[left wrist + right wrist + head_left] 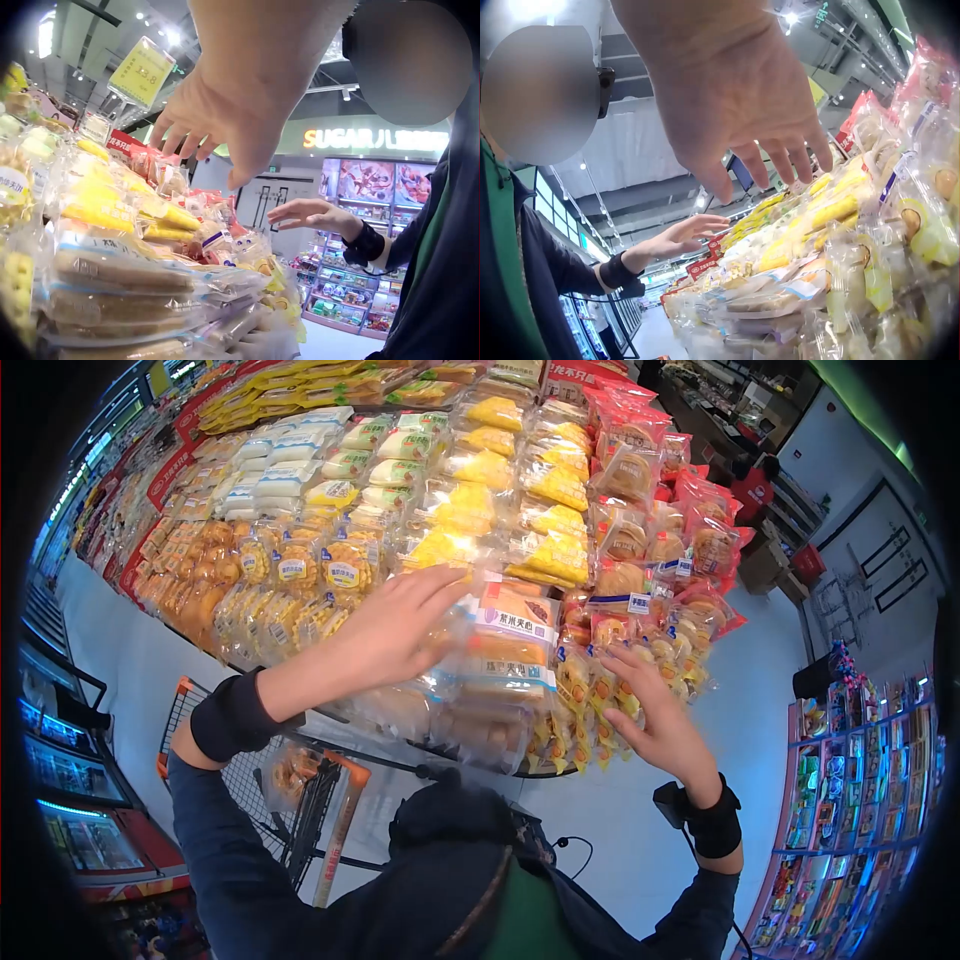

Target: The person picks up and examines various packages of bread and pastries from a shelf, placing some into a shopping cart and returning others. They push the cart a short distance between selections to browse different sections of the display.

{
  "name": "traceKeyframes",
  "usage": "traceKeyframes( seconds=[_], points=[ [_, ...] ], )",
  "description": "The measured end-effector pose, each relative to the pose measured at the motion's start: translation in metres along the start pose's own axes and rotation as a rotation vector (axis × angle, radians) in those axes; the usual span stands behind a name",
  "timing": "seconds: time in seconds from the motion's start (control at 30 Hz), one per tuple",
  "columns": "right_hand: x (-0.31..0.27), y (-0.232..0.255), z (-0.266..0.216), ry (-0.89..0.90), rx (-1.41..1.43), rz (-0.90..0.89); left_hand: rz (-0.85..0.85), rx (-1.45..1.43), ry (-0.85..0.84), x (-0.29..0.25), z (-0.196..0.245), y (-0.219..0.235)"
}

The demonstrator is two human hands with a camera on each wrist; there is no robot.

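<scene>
Packaged breads fill a sloping display. In the head view the left hand (405,622) hovers over yellow-wrapped packs (465,510) and beside a white-and-purple labelled pack (514,612), fingers extended. Whether its fingertips touch a pack cannot be told there; the left wrist view shows the hand (225,112) raised above the stacked flat packs (120,274), holding nothing. To the right, the right hand (655,710) is spread near small yellow-printed packs (575,695). The right wrist view has this hand (742,105) above the packs with fingers apart and nothing held.
A wire shopping cart (235,765) with an orange-trimmed handle stands at the lower left, a bagged item (292,770) inside. Stocked shelves (850,790) are at the right, coolers (75,760) at the left. A price sign (141,73) rises above the display.
</scene>
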State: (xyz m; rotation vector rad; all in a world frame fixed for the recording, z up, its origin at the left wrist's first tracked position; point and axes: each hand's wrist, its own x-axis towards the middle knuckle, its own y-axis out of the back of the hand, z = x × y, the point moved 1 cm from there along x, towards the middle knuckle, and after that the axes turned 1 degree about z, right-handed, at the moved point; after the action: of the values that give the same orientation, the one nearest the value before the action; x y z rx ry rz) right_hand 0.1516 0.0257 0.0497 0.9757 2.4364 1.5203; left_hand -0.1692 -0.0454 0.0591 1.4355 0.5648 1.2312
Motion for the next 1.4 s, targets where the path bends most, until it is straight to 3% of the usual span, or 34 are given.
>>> traceKeyframes(
  seconds=[0.17,0.3,0.7,0.87,0.9,1.03,1.13,1.23,1.33,1.4],
  points=[
    [-0.032,-0.018,0.017,-0.001,0.04,0.093,0.053,-0.019,0.241,-0.033,0.0,-0.013],
    [-0.053,-0.023,0.02,0.012,0.209,0.03,0.047,-0.034,0.361,-0.056,0.01,-0.023],
    [-0.094,-0.043,0.029,0.175,0.316,-0.093,0.067,-0.046,0.574,-0.125,0.098,-0.042],
    [-0.098,-0.074,0.023,0.253,0.517,-0.192,0.05,-0.096,0.832,-0.185,0.138,-0.056],
    [-0.098,-0.083,0.022,0.262,0.562,-0.219,0.076,-0.013,0.809,-0.208,0.142,-0.067],
    [-0.092,-0.108,0.001,0.411,0.57,-0.34,0.151,0.011,1.003,-0.294,0.168,-0.089],
    [-0.08,-0.133,-0.012,0.483,0.577,-0.372,0.17,0.008,1.252,-0.352,0.192,-0.098],
    [-0.066,-0.16,-0.026,0.522,0.718,-0.505,0.162,0.023,1.391,-0.395,0.22,-0.108],
    [-0.056,-0.196,-0.042,0.538,0.796,-0.534,0.155,0.01,1.506,-0.434,0.241,-0.12],
    [-0.045,-0.219,-0.057,0.635,0.671,-0.503,0.18,0.031,1.517,-0.449,0.253,-0.123]
  ],
)
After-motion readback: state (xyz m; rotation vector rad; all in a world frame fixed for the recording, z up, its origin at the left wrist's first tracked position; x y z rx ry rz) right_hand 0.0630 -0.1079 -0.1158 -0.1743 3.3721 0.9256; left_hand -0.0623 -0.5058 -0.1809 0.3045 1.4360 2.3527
